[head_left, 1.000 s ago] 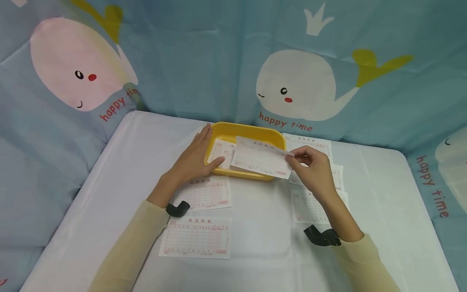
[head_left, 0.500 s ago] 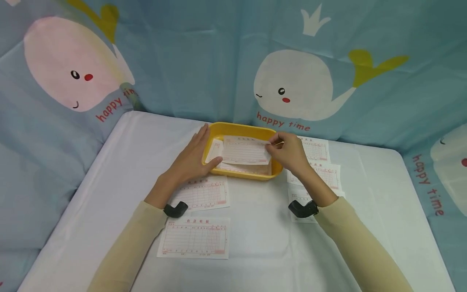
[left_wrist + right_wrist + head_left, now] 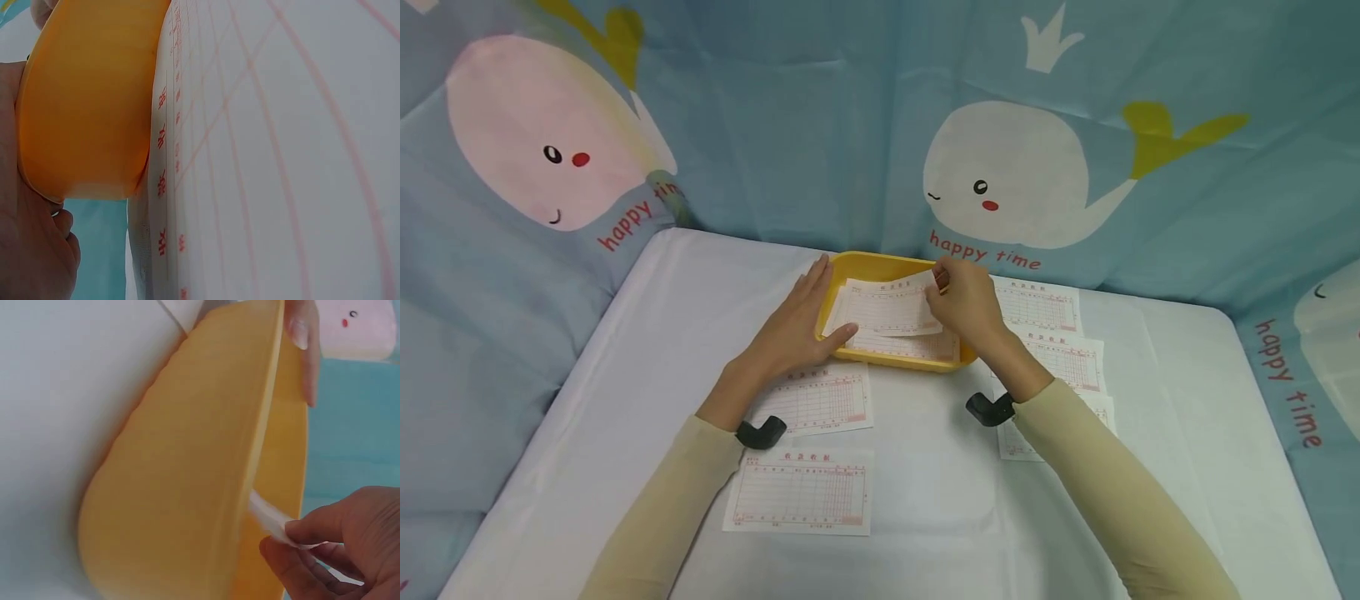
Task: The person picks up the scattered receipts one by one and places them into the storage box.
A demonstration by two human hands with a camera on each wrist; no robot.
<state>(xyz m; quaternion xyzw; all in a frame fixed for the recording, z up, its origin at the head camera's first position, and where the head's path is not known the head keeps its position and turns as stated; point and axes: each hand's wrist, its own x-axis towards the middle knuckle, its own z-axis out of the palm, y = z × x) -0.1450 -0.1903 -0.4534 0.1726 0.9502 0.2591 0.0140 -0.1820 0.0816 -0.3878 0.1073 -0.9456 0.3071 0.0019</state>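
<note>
My right hand pinches the right edge of a printed receipt slip between thumb and fingers, over the yellow tray. Beneath that slip, more receipt slips lie in the tray, partly covered by it. At the tray's left end my left hand rests with its fingers spread along the outer wall and its thumb over the front rim. The right wrist view shows the pinched slip dipping inside the tray wall. In the left wrist view the hand lies against the tray's outside.
Two receipt slips lie left of centre, one partly under the left wrist and one nearer the front. Several more slips form a column right of the tray, partly hidden by the right arm. A blue whale-print curtain hangs behind the white table.
My right hand has moved left with the pinched slip, from over the tray's right end to further inside the tray. The left hand stays at the tray's left end.
</note>
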